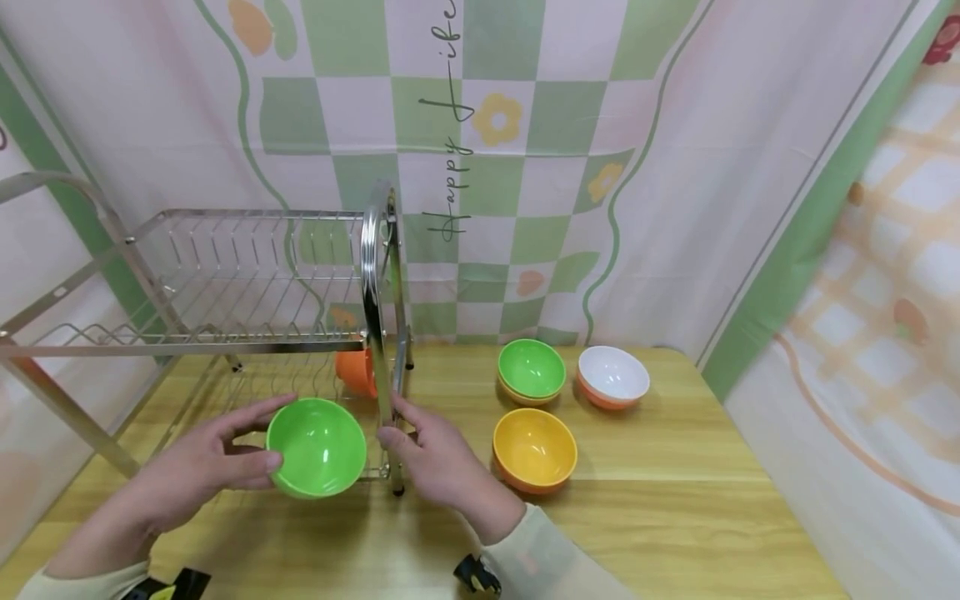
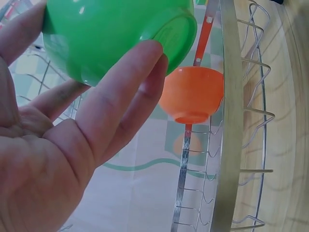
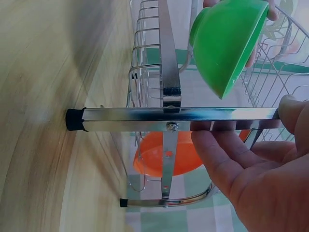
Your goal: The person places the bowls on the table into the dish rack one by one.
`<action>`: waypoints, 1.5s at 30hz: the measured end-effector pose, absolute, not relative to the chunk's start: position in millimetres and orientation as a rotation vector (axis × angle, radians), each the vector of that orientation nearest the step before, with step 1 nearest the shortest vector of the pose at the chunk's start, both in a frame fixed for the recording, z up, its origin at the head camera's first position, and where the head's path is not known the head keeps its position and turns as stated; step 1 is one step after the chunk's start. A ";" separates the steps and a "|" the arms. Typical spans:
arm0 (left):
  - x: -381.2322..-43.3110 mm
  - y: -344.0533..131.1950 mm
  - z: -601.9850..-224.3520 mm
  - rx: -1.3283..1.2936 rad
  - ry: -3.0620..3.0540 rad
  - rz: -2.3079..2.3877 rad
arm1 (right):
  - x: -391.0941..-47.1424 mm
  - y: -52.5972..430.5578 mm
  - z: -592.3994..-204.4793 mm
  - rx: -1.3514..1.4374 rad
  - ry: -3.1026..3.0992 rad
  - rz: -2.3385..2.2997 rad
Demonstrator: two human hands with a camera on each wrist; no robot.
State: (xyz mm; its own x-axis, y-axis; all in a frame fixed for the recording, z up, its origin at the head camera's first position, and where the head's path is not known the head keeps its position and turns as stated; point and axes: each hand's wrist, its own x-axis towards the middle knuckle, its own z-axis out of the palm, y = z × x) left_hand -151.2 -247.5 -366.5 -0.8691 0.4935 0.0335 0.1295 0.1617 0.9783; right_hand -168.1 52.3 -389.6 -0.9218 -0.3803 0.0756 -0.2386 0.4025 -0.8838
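My left hand (image 1: 202,454) grips a green bowl (image 1: 317,448) by its left side, thumb near the rim and fingers round the outside. The bowl is held in front of the lower tier of a two-tier metal dish rack (image 1: 247,343), its inside facing up and toward me. My right hand (image 1: 442,462) holds the rack's front right leg (image 3: 130,120) between thumb and fingers. Behind that leg an orange bowl (image 1: 356,371) sits on the lower tier, tilted on its side; the left wrist view shows its base (image 2: 190,117).
Right of the rack, a green bowl (image 1: 532,367) is nested in a yellow one. Beside it a white-lined bowl (image 1: 612,375) sits over an orange one. Nearer me stands a yellow bowl (image 1: 535,448) with orange beneath. A patterned curtain (image 1: 495,183) hangs behind the wooden table (image 1: 675,517).
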 end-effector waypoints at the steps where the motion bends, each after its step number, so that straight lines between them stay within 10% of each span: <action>1: -151.3 -247.5 -366.7 0.597 2.153 1.763 | -168.0 52.3 -389.8 -0.547 2.511 -1.552; 45: -263.6 -234.5 -342.6 0.473 2.881 0.752 | -162.2 51.6 -388.6 -0.386 2.417 -1.681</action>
